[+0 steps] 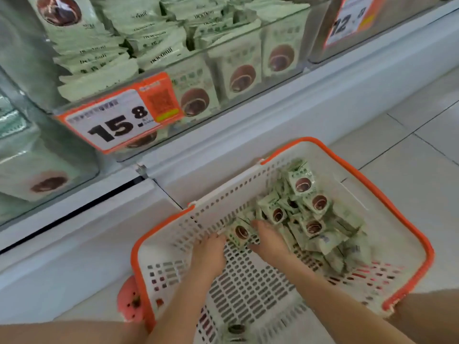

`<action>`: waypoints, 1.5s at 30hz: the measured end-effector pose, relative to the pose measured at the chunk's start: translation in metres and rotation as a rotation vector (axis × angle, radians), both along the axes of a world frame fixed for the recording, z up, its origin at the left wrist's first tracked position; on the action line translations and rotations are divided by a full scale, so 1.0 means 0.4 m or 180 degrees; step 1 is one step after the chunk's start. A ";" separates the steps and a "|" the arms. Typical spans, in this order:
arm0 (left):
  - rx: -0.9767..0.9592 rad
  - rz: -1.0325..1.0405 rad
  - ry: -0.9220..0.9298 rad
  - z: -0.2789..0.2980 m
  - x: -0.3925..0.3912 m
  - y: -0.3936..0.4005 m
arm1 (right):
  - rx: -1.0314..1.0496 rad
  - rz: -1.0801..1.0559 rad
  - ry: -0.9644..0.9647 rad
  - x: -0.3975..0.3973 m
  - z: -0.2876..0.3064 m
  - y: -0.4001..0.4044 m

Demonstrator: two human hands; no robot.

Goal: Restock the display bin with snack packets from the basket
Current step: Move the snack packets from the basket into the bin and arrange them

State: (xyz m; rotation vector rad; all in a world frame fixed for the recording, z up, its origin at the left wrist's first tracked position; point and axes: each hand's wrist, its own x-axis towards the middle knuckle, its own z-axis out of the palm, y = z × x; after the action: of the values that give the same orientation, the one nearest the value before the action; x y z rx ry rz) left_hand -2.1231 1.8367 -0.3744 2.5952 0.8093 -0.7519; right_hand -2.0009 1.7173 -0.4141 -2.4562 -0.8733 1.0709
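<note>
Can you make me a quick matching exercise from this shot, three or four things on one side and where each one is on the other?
Things:
1. price tag
2. basket
3. snack packet
4. pink shoe

Places:
A. between both hands
B. on the floor tiles, by the shelf
C. on the display bin's front
D. left of the basket, on the floor

Pairs: 1-C, 2-B, 3-A, 4-D

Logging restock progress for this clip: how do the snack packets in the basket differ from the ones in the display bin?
The packets in the basket lie in a loose, jumbled heap at its far side; those in the display bin are stacked in rows, some upright against the clear front. The basket packets sit low on the floor, the bin packets higher, behind a 15.8 price tag. The basket heap is being gathered by the left hand and right hand; the bin packets go untouched. Both share pale green wrappers with a brown round picture.
</note>
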 end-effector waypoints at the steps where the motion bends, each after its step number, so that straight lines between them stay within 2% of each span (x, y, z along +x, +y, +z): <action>1: -0.0043 0.0006 0.0038 -0.010 0.003 0.000 | -0.0056 0.0041 -0.0104 -0.006 -0.018 0.018; 5: -0.0351 0.0144 0.0256 -0.053 -0.012 0.001 | -0.0428 0.0091 -0.0444 -0.033 -0.058 0.074; 8: -0.0527 0.0402 0.0397 -0.074 -0.032 0.002 | -0.0584 -0.0211 -0.0234 -0.061 -0.070 0.095; 12: -0.1077 0.0770 0.0280 -0.079 -0.044 -0.004 | -0.0342 -0.0747 0.0674 -0.087 -0.069 0.088; 16: -0.1359 0.1061 0.0215 -0.042 -0.033 -0.024 | 0.0186 -0.1694 0.1863 -0.083 0.007 0.059; 19: -0.0937 0.1106 -0.0360 0.028 -0.010 -0.042 | 0.0357 -0.1806 0.2616 -0.065 0.105 0.015; 22: -0.0288 0.0541 -0.0832 0.138 0.004 -0.050 | 0.0573 -0.1373 0.2886 -0.034 0.218 -0.024; 25: -0.0007 0.0130 -0.1069 0.259 -0.005 -0.047 | 0.0729 -0.0765 0.2429 -0.007 0.354 -0.043; 29: 0.0641 -0.0885 -0.1177 0.435 -0.033 -0.032 | 0.1304 -0.0235 0.1564 0.004 0.535 -0.032; 31: 0.0948 -0.1138 -0.1407 0.531 -0.048 -0.020 | 0.1386 0.0166 0.1069 -0.006 0.623 -0.016; 33: 0.1320 -0.1344 -0.1640 0.618 -0.061 0.009 | 0.1576 0.0263 0.0865 -0.007 0.706 0.006; 35: 0.1640 -0.1242 -0.2119 0.695 -0.075 0.061 | 0.2087 0.0114 0.0545 0.010 0.786 0.039; 37: 0.2076 -0.0873 -0.2845 0.743 -0.087 0.124 | 0.2693 -0.0205 0.0071 0.043 0.871 0.089; 39: 0.2444 -0.0412 -0.3222 0.752 -0.090 0.185 | 0.3119 -0.0400 -0.0279 0.071 0.953 0.156; 40: 0.2456 -0.0281 -0.3187 0.747 -0.086 0.208 | 0.3209 -0.0366 -0.0471 0.082 0.990 0.194; 42: 0.2564 -0.0419 -0.2928 0.737 -0.074 0.233 | 0.3176 -0.0095 -0.0825 0.091 1.031 0.279; 45: 0.2759 -0.0650 -0.2777 0.736 -0.065 0.252 | 0.2993 0.0017 -0.0972 0.084 1.030 0.424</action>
State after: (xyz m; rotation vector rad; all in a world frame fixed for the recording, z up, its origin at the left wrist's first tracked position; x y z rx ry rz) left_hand -2.1490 1.9374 -0.0801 3.2583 0.6421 0.8941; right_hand -1.9672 1.8871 -0.0020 -1.7990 -1.1308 0.1620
